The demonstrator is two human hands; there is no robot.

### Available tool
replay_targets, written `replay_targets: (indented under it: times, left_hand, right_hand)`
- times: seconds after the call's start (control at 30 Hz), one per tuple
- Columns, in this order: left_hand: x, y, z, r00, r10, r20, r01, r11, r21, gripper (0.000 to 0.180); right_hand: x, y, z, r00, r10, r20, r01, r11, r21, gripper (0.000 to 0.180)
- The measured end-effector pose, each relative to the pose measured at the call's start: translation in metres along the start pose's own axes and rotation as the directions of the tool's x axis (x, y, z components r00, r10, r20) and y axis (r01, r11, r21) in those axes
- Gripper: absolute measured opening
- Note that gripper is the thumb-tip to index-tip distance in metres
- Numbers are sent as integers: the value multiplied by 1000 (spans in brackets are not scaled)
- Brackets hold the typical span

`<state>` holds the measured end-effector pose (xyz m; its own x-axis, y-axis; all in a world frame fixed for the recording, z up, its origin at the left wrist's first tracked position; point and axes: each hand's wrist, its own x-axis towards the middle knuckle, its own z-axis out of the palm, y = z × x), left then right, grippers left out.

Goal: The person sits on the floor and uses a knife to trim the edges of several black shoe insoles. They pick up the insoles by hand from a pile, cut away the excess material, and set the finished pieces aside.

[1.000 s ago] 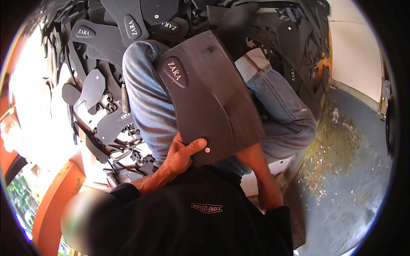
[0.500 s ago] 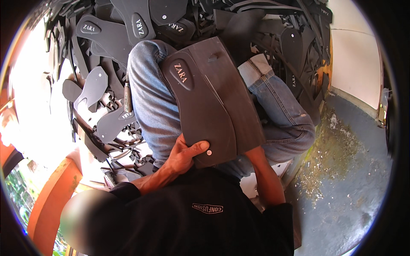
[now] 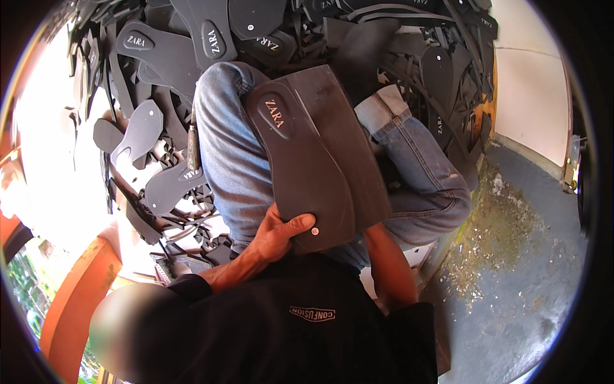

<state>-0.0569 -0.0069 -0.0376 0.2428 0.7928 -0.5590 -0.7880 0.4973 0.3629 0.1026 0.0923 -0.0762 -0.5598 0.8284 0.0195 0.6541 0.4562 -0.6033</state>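
A black foam shoe sole [image 3: 304, 173] lies tilted over my lap, with a raised oval pad at its far heel end and a small round white sticker near its close end. Along its right side runs a dark foam sheet [image 3: 355, 163], a curved cut line between the two. My left hand [image 3: 281, 235] is closed on the sole's near left edge, thumb on top beside the sticker and fingers underneath. My right hand's wrist [image 3: 382, 246] goes beneath the sheet's near edge. The sheet hides its fingers.
Loose dark soles [image 3: 137, 131] and several foam offcuts cover the floor ahead and to the left. A slim tool handle [image 3: 192, 147] stands beside my left knee. On the right are a grey floor [image 3: 511, 256] with scattered debris and a white wall panel [image 3: 534, 96].
The sole and sheet have shifted slightly toward me, and the sheet's right edge has moved a little left. My left hand keeps its hold; my right forearm has shifted slightly.
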Motion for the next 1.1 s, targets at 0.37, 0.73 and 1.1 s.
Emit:
replay_targets:
  times: [0.37,0.73,1.1]
  left_hand:
    - [-1,5,-1,1000,2,30,-2,1000,-20,22]
    - [-31,31,-24,989,-143,-21,143,989,-27,35]
    - [-18,117,-78,926,263,270,-161,923,-349,71]
  right_hand:
    - [30,-1,13,999,40,-2,-40,999,-29,41]
    - [114,2,26,858,411,310,-470,871,145,45]
    - [60,-11,-47,766,578,281,-427,130,895,15]
